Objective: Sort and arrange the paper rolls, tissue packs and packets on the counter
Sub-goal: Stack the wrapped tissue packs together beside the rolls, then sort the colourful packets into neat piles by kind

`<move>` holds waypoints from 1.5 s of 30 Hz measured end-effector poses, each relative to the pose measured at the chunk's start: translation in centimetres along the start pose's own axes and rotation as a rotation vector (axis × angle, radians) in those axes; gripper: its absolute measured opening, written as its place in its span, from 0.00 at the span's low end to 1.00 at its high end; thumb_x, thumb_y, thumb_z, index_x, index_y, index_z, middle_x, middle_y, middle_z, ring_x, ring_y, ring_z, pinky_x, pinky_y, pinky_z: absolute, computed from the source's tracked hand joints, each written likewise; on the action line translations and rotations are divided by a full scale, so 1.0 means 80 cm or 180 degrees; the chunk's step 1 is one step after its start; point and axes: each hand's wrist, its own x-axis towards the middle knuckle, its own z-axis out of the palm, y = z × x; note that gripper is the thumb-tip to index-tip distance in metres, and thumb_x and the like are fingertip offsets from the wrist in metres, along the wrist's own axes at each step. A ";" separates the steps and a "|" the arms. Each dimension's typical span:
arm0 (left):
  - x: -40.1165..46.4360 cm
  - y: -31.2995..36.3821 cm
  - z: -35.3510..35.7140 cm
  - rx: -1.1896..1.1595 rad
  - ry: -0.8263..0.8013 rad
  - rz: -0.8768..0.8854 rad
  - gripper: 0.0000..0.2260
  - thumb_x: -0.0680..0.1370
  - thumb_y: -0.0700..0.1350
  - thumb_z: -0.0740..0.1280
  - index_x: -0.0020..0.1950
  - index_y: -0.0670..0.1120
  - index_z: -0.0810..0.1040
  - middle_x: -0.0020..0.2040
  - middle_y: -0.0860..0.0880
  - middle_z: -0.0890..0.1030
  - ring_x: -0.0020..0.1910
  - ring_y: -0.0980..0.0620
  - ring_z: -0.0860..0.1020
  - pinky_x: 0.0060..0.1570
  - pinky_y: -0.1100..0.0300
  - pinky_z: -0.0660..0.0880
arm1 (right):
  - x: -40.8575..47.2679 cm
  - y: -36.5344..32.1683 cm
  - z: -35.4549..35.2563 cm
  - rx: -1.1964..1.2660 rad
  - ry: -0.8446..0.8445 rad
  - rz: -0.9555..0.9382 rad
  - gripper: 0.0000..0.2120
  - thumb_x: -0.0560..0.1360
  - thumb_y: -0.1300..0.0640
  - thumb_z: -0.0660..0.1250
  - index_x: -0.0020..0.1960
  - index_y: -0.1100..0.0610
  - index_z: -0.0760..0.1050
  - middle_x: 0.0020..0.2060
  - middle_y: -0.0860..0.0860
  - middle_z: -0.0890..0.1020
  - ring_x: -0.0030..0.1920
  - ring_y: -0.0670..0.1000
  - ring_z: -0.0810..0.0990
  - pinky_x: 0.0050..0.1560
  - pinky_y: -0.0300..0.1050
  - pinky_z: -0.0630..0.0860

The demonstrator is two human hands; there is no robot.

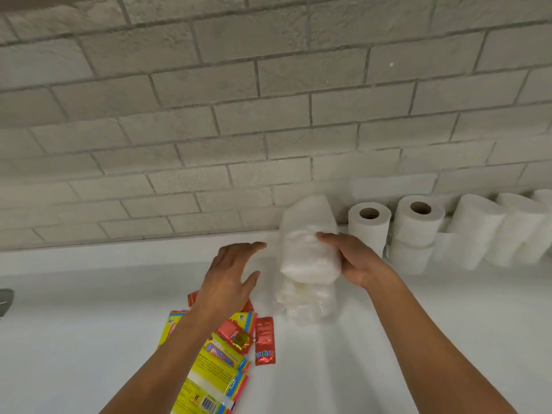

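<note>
My right hand grips a clear-wrapped white tissue pack, held above the counter near the wall. Below it lie more wrapped tissue packs in a stack on the white counter. To the left of the held pack my left hand hovers with its fingers spread and nothing in it. Under my left forearm lie yellow packets and small red sachets. White paper rolls stand along the wall at the right, some stacked two high.
A grey brick-tiled wall rises behind the counter. A grey object shows at the left edge. More paper rolls lean in a row toward the far right.
</note>
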 end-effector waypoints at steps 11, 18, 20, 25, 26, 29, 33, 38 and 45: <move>-0.076 -0.043 -0.011 -0.0158 -0.0099 -0.1116 0.26 0.78 0.47 0.69 0.73 0.62 0.64 0.59 0.63 0.73 0.61 0.59 0.67 0.46 0.62 0.71 | 0.042 0.019 -0.021 -0.1153 0.0270 -0.0050 0.16 0.71 0.54 0.76 0.56 0.59 0.80 0.49 0.52 0.87 0.49 0.53 0.86 0.55 0.52 0.81; -0.095 -0.057 -0.010 -0.0228 -0.0111 -0.1529 0.23 0.79 0.48 0.68 0.72 0.61 0.67 0.61 0.62 0.72 0.62 0.59 0.66 0.52 0.58 0.69 | 0.048 0.024 -0.019 -0.1848 0.0702 -0.0201 0.18 0.70 0.46 0.75 0.53 0.57 0.80 0.48 0.51 0.85 0.48 0.53 0.83 0.54 0.51 0.81; -0.107 -0.058 -0.005 -0.0203 -0.0160 -0.1601 0.20 0.79 0.47 0.68 0.70 0.60 0.70 0.61 0.62 0.72 0.64 0.57 0.67 0.53 0.58 0.69 | 0.041 0.030 -0.020 -0.1927 0.0681 -0.0164 0.21 0.71 0.46 0.74 0.57 0.58 0.79 0.50 0.51 0.84 0.48 0.51 0.83 0.48 0.46 0.80; -0.157 -0.099 0.013 -0.0054 -0.0610 -0.1952 0.14 0.80 0.50 0.67 0.65 0.56 0.77 0.62 0.54 0.76 0.64 0.50 0.71 0.55 0.54 0.74 | 0.043 0.064 -0.003 -0.2333 0.1082 0.0033 0.41 0.67 0.30 0.67 0.73 0.50 0.68 0.70 0.52 0.70 0.64 0.56 0.75 0.63 0.56 0.75; -0.150 -0.101 0.012 -0.0034 -0.0635 -0.1989 0.13 0.80 0.50 0.67 0.65 0.56 0.77 0.62 0.53 0.76 0.64 0.49 0.71 0.55 0.52 0.74 | 0.040 0.056 0.000 -0.2447 0.1286 -0.0116 0.40 0.69 0.31 0.65 0.76 0.49 0.64 0.73 0.53 0.66 0.69 0.59 0.70 0.68 0.58 0.70; -0.134 -0.108 0.012 0.0003 -0.0760 -0.2121 0.13 0.80 0.49 0.66 0.64 0.55 0.78 0.62 0.52 0.77 0.64 0.48 0.71 0.56 0.51 0.74 | 0.015 0.039 0.009 -0.2500 0.1762 -0.1026 0.29 0.76 0.40 0.64 0.74 0.48 0.66 0.71 0.54 0.66 0.70 0.58 0.67 0.71 0.55 0.66; -0.135 -0.127 0.018 -0.0085 -0.0870 -0.1969 0.13 0.79 0.49 0.65 0.63 0.55 0.78 0.62 0.50 0.77 0.63 0.47 0.73 0.57 0.47 0.76 | -0.024 0.072 0.046 -0.2631 0.1717 -0.2037 0.15 0.76 0.50 0.68 0.62 0.49 0.77 0.60 0.51 0.76 0.60 0.56 0.75 0.62 0.53 0.75; -0.128 -0.150 0.025 -0.0077 -0.1063 -0.1654 0.15 0.80 0.48 0.64 0.67 0.54 0.77 0.66 0.49 0.75 0.64 0.45 0.72 0.61 0.48 0.74 | -0.045 0.135 0.117 -0.3222 0.1559 -0.2492 0.09 0.76 0.57 0.66 0.55 0.50 0.81 0.53 0.48 0.80 0.56 0.50 0.75 0.54 0.42 0.72; -0.100 -0.181 0.047 0.0041 -0.1533 -0.1240 0.17 0.81 0.52 0.63 0.70 0.54 0.74 0.71 0.49 0.71 0.68 0.43 0.69 0.63 0.48 0.70 | 0.002 0.202 0.174 -0.3397 0.0668 -0.1475 0.13 0.79 0.59 0.63 0.61 0.53 0.79 0.57 0.49 0.78 0.58 0.48 0.77 0.55 0.39 0.72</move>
